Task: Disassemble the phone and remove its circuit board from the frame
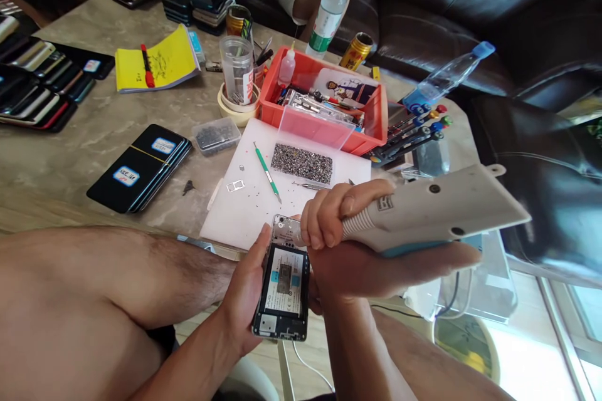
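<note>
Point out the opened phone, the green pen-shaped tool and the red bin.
Opened phone (298, 288): head view, on its battery's label.
Green pen-shaped tool (267, 172): head view, mid-shaft.
Red bin (301, 122): head view, front wall.

I have the left hand (244, 294) gripping an opened phone (285, 282), battery up. Right hand (332, 225) wrapped round a grey power tool (414, 207), nose at the phone's camera end. Beyond: white mat (235, 213), green pen-like tool (267, 172), box of tiny screws (301, 163); red bin (269, 111) behind.
</note>
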The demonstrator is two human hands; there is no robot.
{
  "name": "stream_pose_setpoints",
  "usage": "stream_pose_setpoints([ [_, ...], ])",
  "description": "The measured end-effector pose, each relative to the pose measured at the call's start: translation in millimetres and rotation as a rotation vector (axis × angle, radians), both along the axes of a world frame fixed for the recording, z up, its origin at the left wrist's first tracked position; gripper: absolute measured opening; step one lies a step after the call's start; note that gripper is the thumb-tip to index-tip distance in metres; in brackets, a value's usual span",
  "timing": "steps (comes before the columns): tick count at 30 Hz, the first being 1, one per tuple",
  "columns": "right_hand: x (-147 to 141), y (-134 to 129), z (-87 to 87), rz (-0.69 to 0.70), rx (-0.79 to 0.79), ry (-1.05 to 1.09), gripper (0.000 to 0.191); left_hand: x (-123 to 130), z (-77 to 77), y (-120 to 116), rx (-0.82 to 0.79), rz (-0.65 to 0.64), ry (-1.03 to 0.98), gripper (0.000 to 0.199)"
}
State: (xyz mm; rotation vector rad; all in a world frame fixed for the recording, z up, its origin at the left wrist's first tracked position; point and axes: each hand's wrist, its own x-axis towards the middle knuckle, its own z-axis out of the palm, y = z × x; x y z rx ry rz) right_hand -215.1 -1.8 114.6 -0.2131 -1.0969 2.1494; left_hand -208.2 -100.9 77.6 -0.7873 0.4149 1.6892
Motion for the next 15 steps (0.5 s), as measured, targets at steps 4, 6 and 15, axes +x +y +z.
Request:
stream_pose_setpoints([
  [4,2.0,0.6,-1.2,0.011,-0.024,0.006,0.062,-2.9,5.8,1.3,-0.067,0.023,-0.035,0.072],
  [6,2.0,0.5,-1.3,0.006,-0.044,0.009,0.062,-2.9,6.2,1.3,-0.081,0.027,-0.045,0.069],
  [15,1.8,-1.7,-3.4,0.031,-0.071,-0.027,0.066,-1.6,2.7,0.0,-0.046,0.048,-0.041,0.067],
])
